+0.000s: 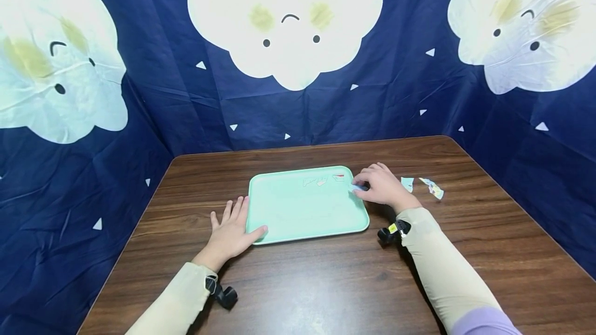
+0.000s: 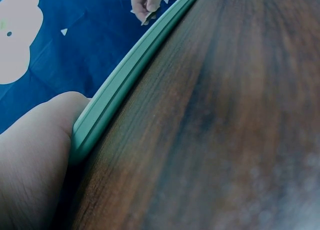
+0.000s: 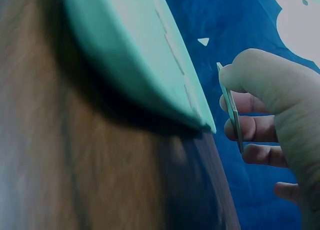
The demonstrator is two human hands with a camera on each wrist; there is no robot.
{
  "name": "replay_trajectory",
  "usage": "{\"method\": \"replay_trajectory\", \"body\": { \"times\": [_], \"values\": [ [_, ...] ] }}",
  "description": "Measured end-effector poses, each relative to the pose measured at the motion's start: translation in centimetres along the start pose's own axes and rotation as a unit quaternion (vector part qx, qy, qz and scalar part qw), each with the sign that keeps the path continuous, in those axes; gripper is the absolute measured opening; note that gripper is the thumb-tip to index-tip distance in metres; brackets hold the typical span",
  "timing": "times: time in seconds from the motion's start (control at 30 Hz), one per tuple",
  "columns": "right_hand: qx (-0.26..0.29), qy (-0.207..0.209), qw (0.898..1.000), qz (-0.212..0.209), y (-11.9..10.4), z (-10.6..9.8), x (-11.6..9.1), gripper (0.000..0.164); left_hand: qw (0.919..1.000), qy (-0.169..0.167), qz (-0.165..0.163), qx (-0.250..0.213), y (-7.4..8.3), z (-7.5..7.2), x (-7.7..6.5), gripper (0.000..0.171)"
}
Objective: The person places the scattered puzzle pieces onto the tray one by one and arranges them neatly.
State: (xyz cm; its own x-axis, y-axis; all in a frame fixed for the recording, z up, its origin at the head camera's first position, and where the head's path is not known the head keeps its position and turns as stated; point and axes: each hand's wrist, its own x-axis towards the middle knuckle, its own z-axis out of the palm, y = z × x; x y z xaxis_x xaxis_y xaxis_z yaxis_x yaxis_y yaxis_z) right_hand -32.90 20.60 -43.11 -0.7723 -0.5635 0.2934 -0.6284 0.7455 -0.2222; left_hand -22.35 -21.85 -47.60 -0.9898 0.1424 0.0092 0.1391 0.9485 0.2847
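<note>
1. One thin, flat piece (image 3: 231,107) is hanging in the right hand (image 1: 383,186), beside the far right corner of the mint-green tray (image 1: 302,211); in both wrist views it is appearing raised above the rim.
2. Judging from where I'm standing, the piece is looking light and fairly stiff, like thick card, since it is keeping its shape without sagging. Its corners are probably risking a bend under a hard squeeze, and flat on the smooth tray it would likely be sliding easily. Its edges are offering the best hold.
3. The right thumb and fingertips are pinching it by its thin sides, leaving only a narrow gap; the little finger is staying out of the grip.
4. The left hand (image 1: 230,235) is lying with its fingers spread wide, gripping nothing: the thumb is resting over the tray's near left corner, the index finger is touching the left rim, the others are reaching onto the table (image 1: 298,283).
5. Several small pieces (image 1: 322,181) are lying along the tray's far side, while two loose scraps (image 1: 433,188) are waiting on the table, right of the right hand.
</note>
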Motion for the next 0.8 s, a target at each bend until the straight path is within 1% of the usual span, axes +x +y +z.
{"method": "replay_trajectory", "body": {
  "times": [0.13,0.37,0.6,0.8],
  "values": [
    [0.007,-0.002,1.0,-0.002,-0.4,0.1,0.9,0.024,1.0,-0.001,-0.002,-0.004,0.1,-0.1,0.0,0.11],
    [0.023,-0.016,1.0,0.011,-1.1,0.5,2.1,0.028,1.0,0.003,-0.001,-0.007,0.2,0.0,0.1,0.109],
    [0.033,-0.012,0.999,0.003,-1.3,1.2,3.2,0.028,1.0,0.0,-0.001,-0.004,0.0,0.2,0.1,0.111],
    [0.041,-0.022,0.999,-0.001,-1.8,1.6,4.1,0.027,1.0,0.002,0.0,-0.005,-0.1,0.1,0.0,0.111]
  ]
}}
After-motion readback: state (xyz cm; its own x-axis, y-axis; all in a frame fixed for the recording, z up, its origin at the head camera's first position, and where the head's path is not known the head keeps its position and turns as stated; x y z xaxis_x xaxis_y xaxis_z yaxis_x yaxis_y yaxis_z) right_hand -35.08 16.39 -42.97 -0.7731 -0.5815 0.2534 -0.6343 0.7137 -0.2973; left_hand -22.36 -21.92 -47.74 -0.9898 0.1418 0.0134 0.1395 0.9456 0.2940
